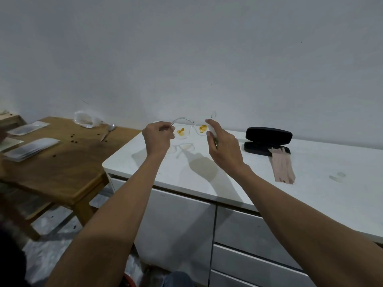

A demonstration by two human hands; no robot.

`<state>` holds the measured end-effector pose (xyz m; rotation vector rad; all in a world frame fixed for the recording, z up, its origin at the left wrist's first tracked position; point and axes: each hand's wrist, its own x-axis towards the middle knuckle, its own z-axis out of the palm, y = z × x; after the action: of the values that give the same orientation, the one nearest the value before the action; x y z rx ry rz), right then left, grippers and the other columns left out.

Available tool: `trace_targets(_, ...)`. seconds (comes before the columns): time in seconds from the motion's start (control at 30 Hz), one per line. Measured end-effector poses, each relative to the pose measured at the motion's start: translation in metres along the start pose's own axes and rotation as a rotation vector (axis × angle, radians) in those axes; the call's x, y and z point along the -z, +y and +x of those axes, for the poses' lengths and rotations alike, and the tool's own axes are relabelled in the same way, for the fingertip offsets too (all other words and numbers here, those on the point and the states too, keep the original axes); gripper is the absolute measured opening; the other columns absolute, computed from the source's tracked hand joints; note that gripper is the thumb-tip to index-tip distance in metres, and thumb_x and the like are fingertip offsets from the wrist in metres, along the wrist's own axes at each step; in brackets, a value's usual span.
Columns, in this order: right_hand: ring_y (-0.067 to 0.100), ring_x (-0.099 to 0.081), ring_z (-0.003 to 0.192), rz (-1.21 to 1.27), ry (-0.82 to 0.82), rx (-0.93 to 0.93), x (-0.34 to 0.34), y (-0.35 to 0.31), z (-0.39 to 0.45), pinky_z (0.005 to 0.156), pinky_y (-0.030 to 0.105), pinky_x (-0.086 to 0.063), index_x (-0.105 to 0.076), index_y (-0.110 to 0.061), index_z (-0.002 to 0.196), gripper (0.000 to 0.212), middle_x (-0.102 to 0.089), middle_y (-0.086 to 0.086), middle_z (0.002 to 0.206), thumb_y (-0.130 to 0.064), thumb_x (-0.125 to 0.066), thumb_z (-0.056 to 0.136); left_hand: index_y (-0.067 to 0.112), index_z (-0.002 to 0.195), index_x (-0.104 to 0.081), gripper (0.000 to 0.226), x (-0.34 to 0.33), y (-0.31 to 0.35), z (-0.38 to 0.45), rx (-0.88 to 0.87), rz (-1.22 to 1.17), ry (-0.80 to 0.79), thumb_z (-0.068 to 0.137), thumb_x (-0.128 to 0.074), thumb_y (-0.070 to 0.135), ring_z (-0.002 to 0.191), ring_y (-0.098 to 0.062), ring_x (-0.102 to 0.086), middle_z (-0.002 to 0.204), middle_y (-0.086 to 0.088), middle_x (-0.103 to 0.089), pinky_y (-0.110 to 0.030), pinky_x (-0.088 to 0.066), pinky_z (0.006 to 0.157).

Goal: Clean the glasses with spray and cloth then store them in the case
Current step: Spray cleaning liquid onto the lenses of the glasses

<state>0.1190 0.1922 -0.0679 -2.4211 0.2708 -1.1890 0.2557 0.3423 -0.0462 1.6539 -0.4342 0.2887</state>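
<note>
— Glasses, the clear-framed pair with orange smears on both lenses (183,131), are up in the air over the white cabinet top (310,183), held out towards the wall.

— Who's got them?

— The left hand (158,138). Its fingers are pinched together on the temple arm at that side, so the frame hangs out to the right of it.

— And the other hand?

— The right hand (222,143) is wrapped around a small white spray bottle (211,129), forefinger up on top of it, right beside the right lens. I can't tell whether the nozzle touches the glass.

— Where's the case?

— The black hard-shell glasses case (268,140) lies open on the cabinet, well to the right of the hands, near the wall. A pinkish-brown folded cloth (283,166) sits just in front of it, one end against the case's lower half.

— Anything else about?

— A wooden table (62,162) stands to the left, with a metal spoon (108,130) and some flat packets (31,148) on it.
</note>
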Motion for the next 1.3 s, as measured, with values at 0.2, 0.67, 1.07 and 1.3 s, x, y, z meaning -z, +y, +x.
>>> trace_targets(0.2, 0.034, -0.062, 0.074, -0.023, 0.031, 0.008, -0.004, -0.002, 0.008, 0.070, 0.044, -0.052, -0.048, -0.026, 0.146, 0.041, -0.065, 0.007, 0.078, -0.023, -0.044, 0.105, 0.004, 0.089, -0.079, 0.008, 0.002, 0.008, 0.000, -0.019, -0.009, 0.007, 0.082, -0.079, 0.002, 0.057, -0.020, -0.072, 0.066, -0.006, -0.073, -0.043, -0.065, 0.074)
trace_targets(0.67, 0.036, -0.063, 0.075, -0.040, 0.038, 0.021, -0.006, -0.007, 0.008, 0.069, 0.045, -0.053, -0.046, -0.023, 0.146, 0.040, -0.069, 0.011, 0.087, -0.023, -0.044, 0.106, 0.004, 0.087, -0.079, 0.009, 0.002, 0.011, -0.002, -0.011, -0.038, -0.003, 0.081, -0.079, -0.001, 0.057, -0.021, -0.071, 0.067, -0.010, -0.072, -0.034, -0.065, 0.069)
trace_targets(1.07, 0.038, -0.064, 0.070, -0.074, 0.022, 0.147, -0.031, -0.031, 0.007, 0.061, 0.043, -0.054, -0.051, -0.024, 0.141, 0.038, -0.069, 0.012, 0.087, -0.027, -0.043, 0.104, 0.001, 0.094, -0.079, 0.014, 0.003, 0.014, -0.003, -0.008, -0.044, -0.020, 0.081, -0.081, 0.001, 0.062, -0.023, -0.074, 0.076, -0.012, -0.076, -0.032, -0.065, 0.068)
trace_targets(1.3, 0.042, -0.065, 0.089, -0.045, 0.070, -0.063, -0.029, -0.030, 0.004, 0.072, 0.042, -0.045, -0.047, -0.019, 0.142, 0.036, -0.071, 0.015, 0.104, -0.022, -0.040, 0.107, 0.000, 0.092, -0.079, 0.013, 0.006, 0.011, 0.000, 0.008, -0.075, -0.021, 0.079, -0.081, -0.001, 0.057, -0.021, -0.073, 0.072, -0.012, -0.075, -0.031, -0.064, 0.065)
